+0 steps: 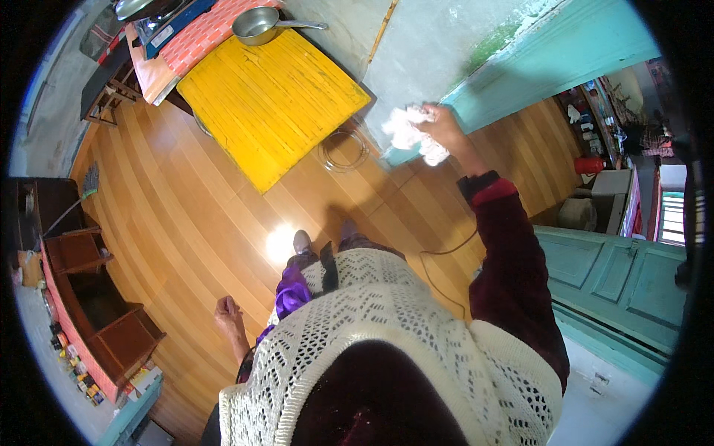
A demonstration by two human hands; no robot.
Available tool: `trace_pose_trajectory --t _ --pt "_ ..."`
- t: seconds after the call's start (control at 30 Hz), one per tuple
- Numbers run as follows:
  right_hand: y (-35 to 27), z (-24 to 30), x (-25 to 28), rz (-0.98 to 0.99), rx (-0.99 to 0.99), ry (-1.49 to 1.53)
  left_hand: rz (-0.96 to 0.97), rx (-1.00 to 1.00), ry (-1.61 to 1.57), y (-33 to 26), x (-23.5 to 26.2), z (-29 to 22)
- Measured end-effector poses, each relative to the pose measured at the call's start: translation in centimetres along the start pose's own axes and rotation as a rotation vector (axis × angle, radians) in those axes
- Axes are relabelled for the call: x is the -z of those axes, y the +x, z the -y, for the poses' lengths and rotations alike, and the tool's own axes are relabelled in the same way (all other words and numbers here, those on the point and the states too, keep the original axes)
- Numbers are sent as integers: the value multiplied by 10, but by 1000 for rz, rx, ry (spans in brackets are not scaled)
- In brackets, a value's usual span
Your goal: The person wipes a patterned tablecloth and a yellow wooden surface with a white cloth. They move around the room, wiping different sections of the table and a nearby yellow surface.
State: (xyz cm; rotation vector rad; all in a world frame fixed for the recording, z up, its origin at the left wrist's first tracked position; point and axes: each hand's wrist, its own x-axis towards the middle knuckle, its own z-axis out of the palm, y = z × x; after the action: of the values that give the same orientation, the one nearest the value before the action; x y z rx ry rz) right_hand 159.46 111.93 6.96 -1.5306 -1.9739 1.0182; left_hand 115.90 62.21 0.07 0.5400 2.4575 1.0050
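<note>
My right hand (pixel 446 128) is stretched out ahead and to the right, its fingers closed round a crumpled white cloth (pixel 407 128). The cloth hangs in loose folds over the floor, by the foot of the grey and turquoise wall, and looks bright and slightly blurred. My left hand (pixel 228 312) hangs low at my left side with its fingers curled in; nothing shows in it. Ahead of me stands a yellow slatted tabletop (pixel 275 97). A metal saucepan (pixel 256 27) with a long handle rests at its far edge.
Wooden plank floor (pixel 186 201) surrounds my feet. A clear round object (pixel 343 151) lies beside the yellow table. A thin cable (pixel 450 251) runs across the floor to my right, near a turquoise door (pixel 610 275). An open brown cabinet (pixel 93 297) stands at the left.
</note>
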Motion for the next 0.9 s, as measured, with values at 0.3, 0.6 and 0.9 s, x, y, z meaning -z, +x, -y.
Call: trace_pose_trajectory --t 0.3,0.6,0.9 --pt "-27 107 13 266 -230 1163 62 -20 -91 8 -31 -36" --pt "-23 126 10 381 -154 1273 45 -41 -37 -6 -31 -31" --pt "-25 122 -9 301 -212 1208 42 9 -64 -11 -32 -24"
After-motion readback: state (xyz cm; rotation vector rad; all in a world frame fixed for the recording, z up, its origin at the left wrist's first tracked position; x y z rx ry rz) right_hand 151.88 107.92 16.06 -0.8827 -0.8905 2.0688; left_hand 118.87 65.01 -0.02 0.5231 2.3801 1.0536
